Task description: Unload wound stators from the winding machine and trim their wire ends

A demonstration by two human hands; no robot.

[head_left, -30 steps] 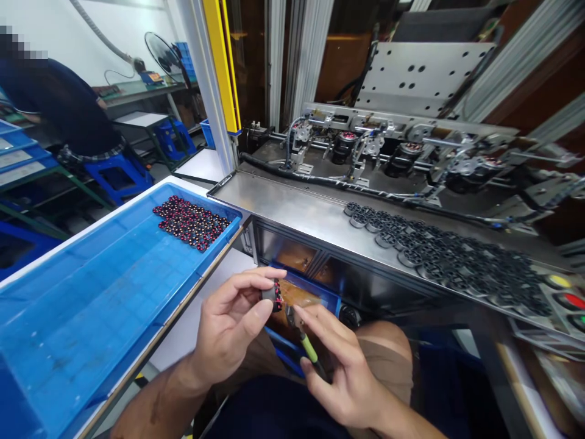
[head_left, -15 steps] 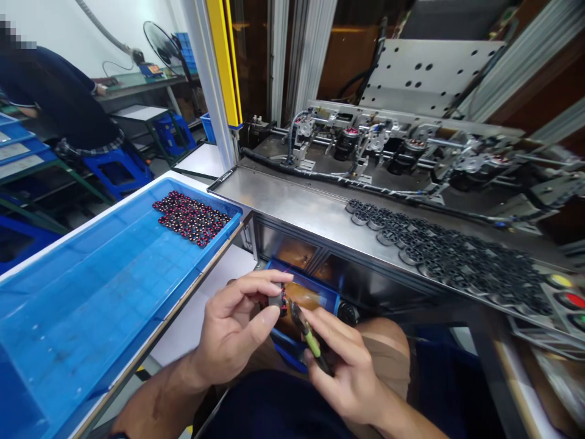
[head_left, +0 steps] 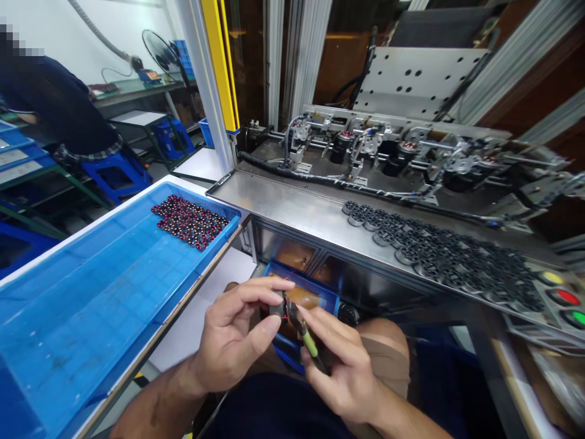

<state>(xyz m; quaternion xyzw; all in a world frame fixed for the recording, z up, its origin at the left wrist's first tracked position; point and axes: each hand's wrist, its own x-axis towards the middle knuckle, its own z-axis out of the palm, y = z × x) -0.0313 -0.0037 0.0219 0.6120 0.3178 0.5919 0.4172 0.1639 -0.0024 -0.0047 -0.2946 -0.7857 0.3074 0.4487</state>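
Observation:
Between thumb and fingers, my left hand (head_left: 237,332) grips a small round motor stator (head_left: 276,306), dark grey with red wire showing on its right side. My right hand (head_left: 345,363) is closed around cutting pliers (head_left: 309,342) with green-and-black handles. The pliers' jaws point up and left, right at the stator's wound side; whether they touch it I cannot tell. Both hands are above my lap. Below them is a blue bin (head_left: 329,294), partly hidden by the hands.
On the left, a blue tray (head_left: 105,268) holds many red-wound stators (head_left: 192,222) at its far end. Dark rings (head_left: 439,256) cover the right of the metal ledge (head_left: 283,195). Behind stands a winding machine (head_left: 365,143); push buttons (head_left: 567,297) are at right. A person (head_left: 50,103) sits far left.
The stator has turned slightly in my left fingers, and the pliers' tips have come closer to it. The view has shifted a little.

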